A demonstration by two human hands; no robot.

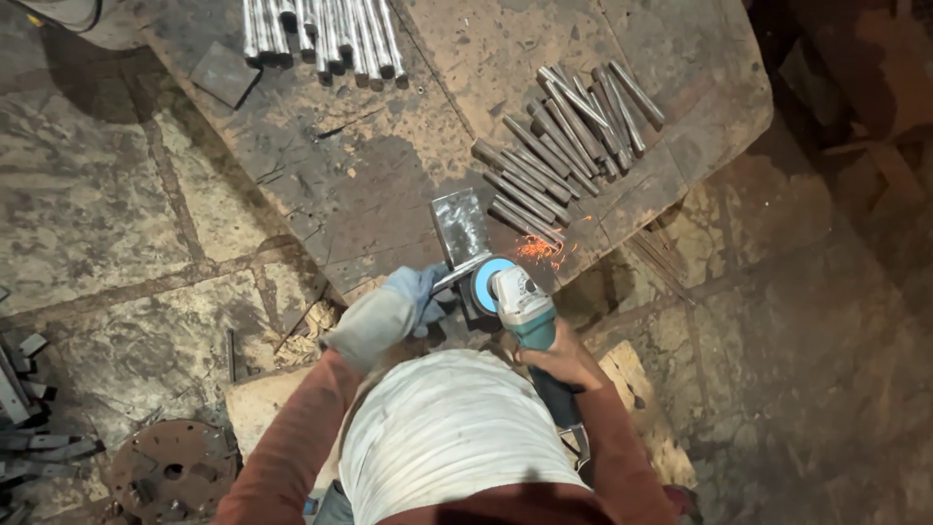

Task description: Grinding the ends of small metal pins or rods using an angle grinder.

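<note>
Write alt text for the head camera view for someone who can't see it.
A person's gloved left hand steadies a small metal piece while the bare right hand holds a teal angle grinder, throwing orange sparks. Short grey metal rods lie on the worn steel worktable.

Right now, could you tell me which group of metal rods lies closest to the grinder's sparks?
The darker short rods fanned out at right, just above the sparks; the shinier bundle lies at the slab's far edge.
</note>
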